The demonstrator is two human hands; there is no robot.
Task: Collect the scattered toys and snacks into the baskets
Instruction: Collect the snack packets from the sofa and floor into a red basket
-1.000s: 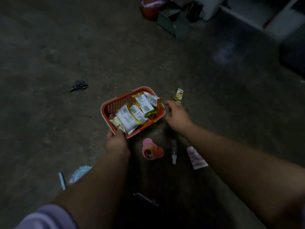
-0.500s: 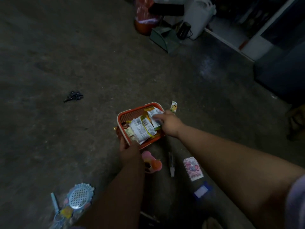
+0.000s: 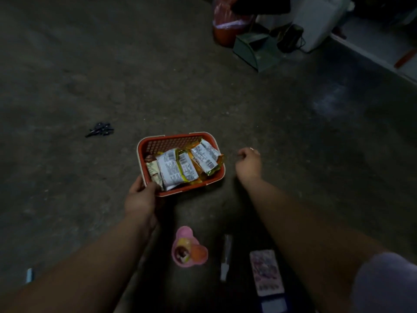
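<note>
Concrete floor [image 3: 90, 64] bears the basket [image 3: 178, 137] my left hand [image 3: 141, 199] grips; my right hand [image 3: 249, 163], off the snacks [image 3: 173, 168] now, curls, holding what I cannot tell, and the pink toy [image 3: 187, 249] remains.

Dark room w/ a bare gray floor [image 3: 158, 75].
Light is low, so most of it is dim. The floor looks rough & has a pale patch [image 3: 331, 100] on the rt. At the far edge some stuff sits close together: a red bag [image 3: 225, 26], a green dustpan [image 3: 255, 50], a black thing w/ a cord [image 3: 290, 39] & a big white jug [image 3: 320, 19]. A white ledge [image 3: 372, 57] runs along the far rt.
</note>
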